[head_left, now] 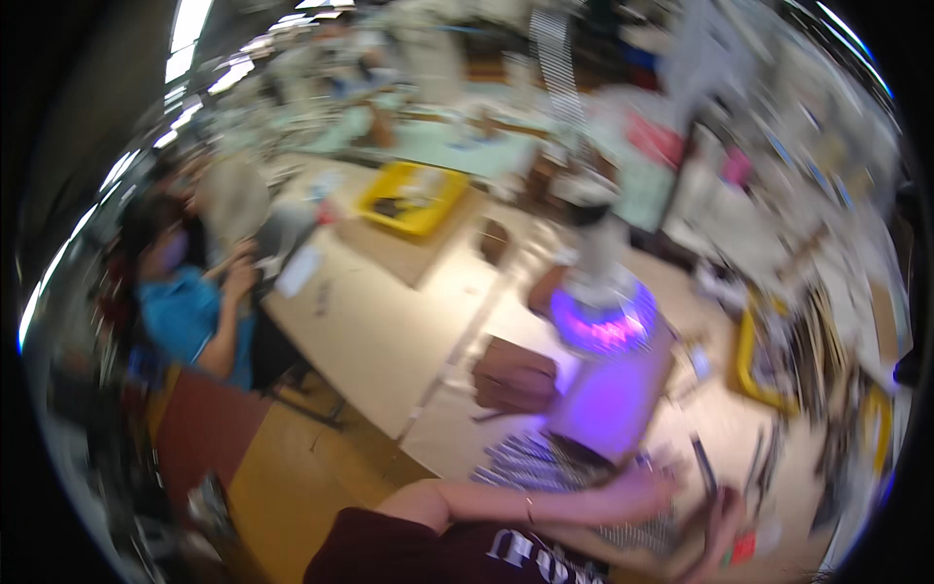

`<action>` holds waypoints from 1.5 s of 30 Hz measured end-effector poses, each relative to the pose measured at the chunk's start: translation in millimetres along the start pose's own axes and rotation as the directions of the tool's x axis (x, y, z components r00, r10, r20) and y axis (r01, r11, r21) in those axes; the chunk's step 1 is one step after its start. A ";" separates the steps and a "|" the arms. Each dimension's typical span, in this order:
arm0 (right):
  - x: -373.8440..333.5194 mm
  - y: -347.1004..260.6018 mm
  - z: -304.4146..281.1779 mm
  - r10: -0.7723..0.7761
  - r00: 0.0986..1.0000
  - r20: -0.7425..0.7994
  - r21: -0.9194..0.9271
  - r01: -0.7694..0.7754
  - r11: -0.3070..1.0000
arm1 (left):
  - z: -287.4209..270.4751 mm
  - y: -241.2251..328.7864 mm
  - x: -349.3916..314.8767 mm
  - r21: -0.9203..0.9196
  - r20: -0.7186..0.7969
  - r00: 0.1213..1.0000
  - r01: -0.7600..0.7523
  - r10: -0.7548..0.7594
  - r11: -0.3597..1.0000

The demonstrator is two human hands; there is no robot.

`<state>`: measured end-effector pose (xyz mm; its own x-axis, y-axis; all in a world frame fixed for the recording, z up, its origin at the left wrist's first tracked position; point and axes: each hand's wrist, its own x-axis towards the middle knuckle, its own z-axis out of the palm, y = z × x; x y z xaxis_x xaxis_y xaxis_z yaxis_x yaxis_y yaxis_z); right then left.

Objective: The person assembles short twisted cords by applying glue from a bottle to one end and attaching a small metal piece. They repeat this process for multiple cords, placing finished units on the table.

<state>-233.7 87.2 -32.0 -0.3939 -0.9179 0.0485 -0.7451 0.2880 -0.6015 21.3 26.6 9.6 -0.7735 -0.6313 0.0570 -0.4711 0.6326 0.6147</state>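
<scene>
Dark stick (pixel 703 463): at right hand (pixel 721 518), the nearer one; long axis slants away, slightly left | left hand (pixel 646 491): left of stick, near purple-lit panel (pixel 615 404) | both grips blurred, cannot tell

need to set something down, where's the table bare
Widest: pale tabletop between the white sheet and brown folded piece. Smaller: between that piece and the dark brown object behind it. Crowded: around left hand, right hand and right-side yellow basket.
</scene>
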 end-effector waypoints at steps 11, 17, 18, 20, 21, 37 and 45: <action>-35.3 -60.7 -72.6 0.403 0.792 -0.459 -0.040 -0.471 0.881 | -4.0 -1.6 42.2 0.043 0.106 0.986 -0.138 0.133 0.990; -43.0 -41.9 -92.2 0.536 0.648 -0.541 -0.100 -0.683 0.724 | 14.2 -3.9 67.1 0.111 0.034 0.990 -0.140 0.137 0.984; -41.1 -38.2 -92.7 0.574 0.651 -0.496 -0.063 -0.686 0.724 | 17.2 -6.7 72.8 0.150 0.002 0.993 -0.113 0.114 0.982; -37.3 -31.8 -93.1 0.648 0.650 -0.398 0.016 -0.701 0.713 | 20.5 -12.6 81.4 0.203 -0.048 0.994 -0.087 0.099 0.975; -35.9 -28.8 -92.4 0.684 0.644 -0.344 0.057 -0.712 0.699 | 20.4 -15.9 84.4 0.219 -0.064 0.992 -0.089 0.105 0.972; -47.3 -19.5 -47.2 0.588 0.758 -0.284 0.954 0.164 0.249 | 13.4 -3.8 36.6 0.276 -0.094 0.985 -0.116 0.147 0.954; -23.0 -55.4 -40.3 0.330 0.709 -0.623 0.411 -0.062 0.910 | 14.1 0.1 25.1 0.334 -0.064 0.997 -0.017 0.041 0.942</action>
<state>-205.1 103.3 32.3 -0.8604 -0.3858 0.3329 -0.4322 0.2065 -0.8778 -4.1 17.2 0.0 -0.7633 -0.6322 0.1329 -0.5720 0.7571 0.3156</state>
